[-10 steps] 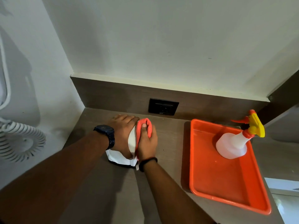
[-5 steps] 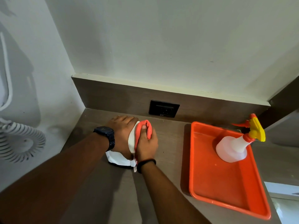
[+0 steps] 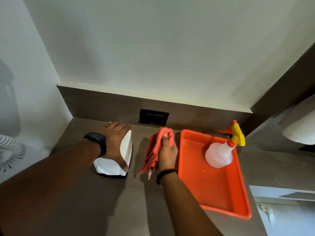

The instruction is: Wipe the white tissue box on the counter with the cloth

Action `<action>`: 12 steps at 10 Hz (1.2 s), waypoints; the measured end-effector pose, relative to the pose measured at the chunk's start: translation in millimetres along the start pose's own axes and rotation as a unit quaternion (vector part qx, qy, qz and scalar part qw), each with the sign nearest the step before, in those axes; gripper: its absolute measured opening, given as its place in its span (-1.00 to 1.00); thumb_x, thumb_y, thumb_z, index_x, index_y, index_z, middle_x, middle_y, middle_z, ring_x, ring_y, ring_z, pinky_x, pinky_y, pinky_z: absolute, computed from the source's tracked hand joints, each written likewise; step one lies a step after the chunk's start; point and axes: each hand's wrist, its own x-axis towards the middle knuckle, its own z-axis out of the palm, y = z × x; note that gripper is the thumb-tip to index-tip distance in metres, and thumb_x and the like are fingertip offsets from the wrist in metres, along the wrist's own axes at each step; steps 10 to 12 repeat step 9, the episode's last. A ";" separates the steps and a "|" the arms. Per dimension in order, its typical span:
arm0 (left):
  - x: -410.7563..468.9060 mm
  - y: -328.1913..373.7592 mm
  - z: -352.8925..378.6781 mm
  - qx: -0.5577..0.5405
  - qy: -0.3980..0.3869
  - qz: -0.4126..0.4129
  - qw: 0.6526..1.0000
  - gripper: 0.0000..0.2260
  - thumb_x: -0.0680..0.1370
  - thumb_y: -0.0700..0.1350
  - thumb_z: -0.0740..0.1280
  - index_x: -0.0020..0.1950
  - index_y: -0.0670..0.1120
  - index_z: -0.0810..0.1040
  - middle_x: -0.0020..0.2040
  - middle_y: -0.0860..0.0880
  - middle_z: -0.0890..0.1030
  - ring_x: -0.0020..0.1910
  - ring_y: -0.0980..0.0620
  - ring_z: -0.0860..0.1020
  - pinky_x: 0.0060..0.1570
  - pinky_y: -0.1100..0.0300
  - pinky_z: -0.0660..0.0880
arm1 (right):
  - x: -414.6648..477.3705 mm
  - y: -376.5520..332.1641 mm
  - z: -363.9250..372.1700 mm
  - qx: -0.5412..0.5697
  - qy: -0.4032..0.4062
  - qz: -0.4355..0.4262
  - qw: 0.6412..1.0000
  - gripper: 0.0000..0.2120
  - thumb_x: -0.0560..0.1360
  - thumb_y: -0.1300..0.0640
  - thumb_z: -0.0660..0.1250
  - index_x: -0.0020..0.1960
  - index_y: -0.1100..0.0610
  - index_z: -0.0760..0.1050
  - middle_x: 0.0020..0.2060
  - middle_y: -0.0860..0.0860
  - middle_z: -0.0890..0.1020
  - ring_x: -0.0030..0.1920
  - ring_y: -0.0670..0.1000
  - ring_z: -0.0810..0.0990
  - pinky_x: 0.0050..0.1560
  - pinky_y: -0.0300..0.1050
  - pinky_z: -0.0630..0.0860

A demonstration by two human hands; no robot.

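The white tissue box [image 3: 126, 148] with a dark base stands on the brown counter [image 3: 102, 201] near the back left corner. My left hand [image 3: 113, 138], with a dark watch on its wrist, lies over the box's top and grips it, thumb down the front corner. My right hand [image 3: 167, 155] is off the box, a hand's width to its right, closed around the bunched orange cloth [image 3: 156, 150]. The cloth hangs down at the left of the hand, clear of the box.
An orange tray [image 3: 219, 189] lies at the right, holding a white spray bottle [image 3: 219, 154] with a yellow and orange trigger. A black wall socket [image 3: 154, 117] sits in the dark backsplash. A white coiled cord [image 3: 10, 154] hangs at far left.
My right hand has pulled the cloth off the box and moved right toward the tray. The left hand stays on the box. The camera has shifted, so the scene sits further right.
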 end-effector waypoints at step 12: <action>59.5 171.4 77.5 -0.021 0.015 0.149 0.988 0.17 0.05 0.60 0.21 0.50 0.03 -0.05 0.52 -0.06 0.07 0.45 -0.14 0.08 0.41 -0.15 0.22 | 60.6 6.8 -182.3 -0.666 -0.107 -0.198 0.711 -0.31 0.38 -0.31 0.17 0.47 -0.11 0.30 0.55 -0.02 0.33 0.62 0.10 0.09 0.53 0.30 -0.03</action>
